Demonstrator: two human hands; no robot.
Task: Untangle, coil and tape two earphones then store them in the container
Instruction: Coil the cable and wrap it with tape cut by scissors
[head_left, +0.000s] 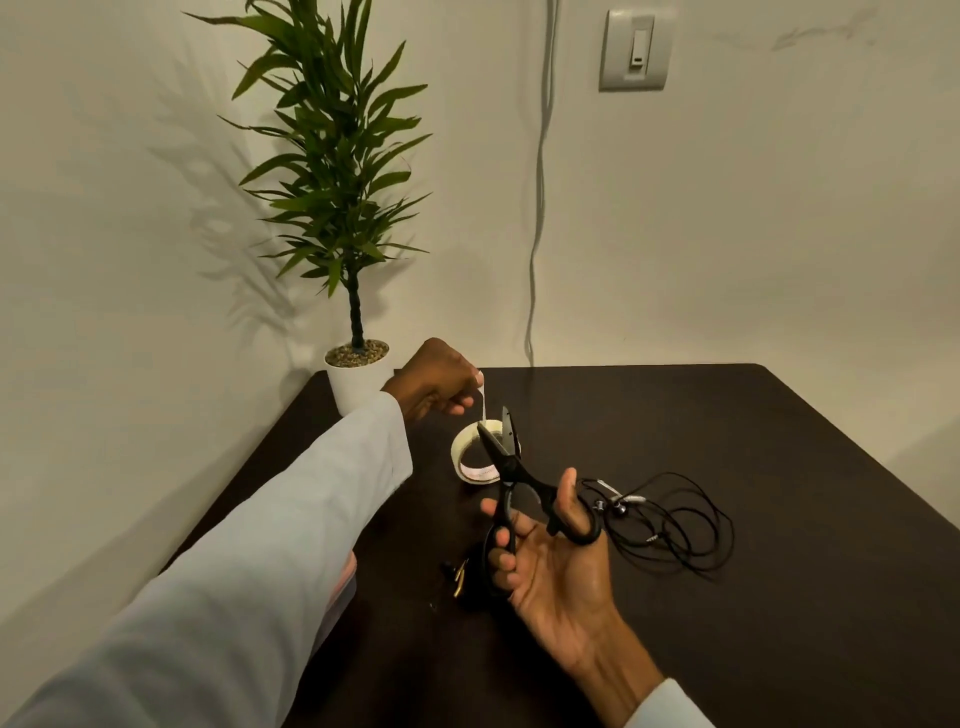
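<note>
The right hand (550, 551) grips a pair of black scissors (524, 483), thumb through one loop and fingers curled through the other, with the blades parted and pointing away from the palm toward the roll of tape (475, 454). That roll stands on its edge on the dark tabletop (727, 597) just beyond the scissor tips. A strip of tape (483, 402) rises from the roll to the left hand (434, 382), which pinches the strip's upper end between thumb and fingertips, above and a little to the left of the roll; the open blades sit close beside this strip. Just to the right of the right hand lies a loose black earphone (670, 525), its cable in untidy loops on the tabletop with silvery earbuds near the scissor handle. Below and left of the right hand's fingers a second dark earphone (457, 571) with a gold-coloured plug is partly hidden. Beyond the left hand, a potted plant (343, 171) in a white pot stands at the tabletop's far corner against the wall.
</note>
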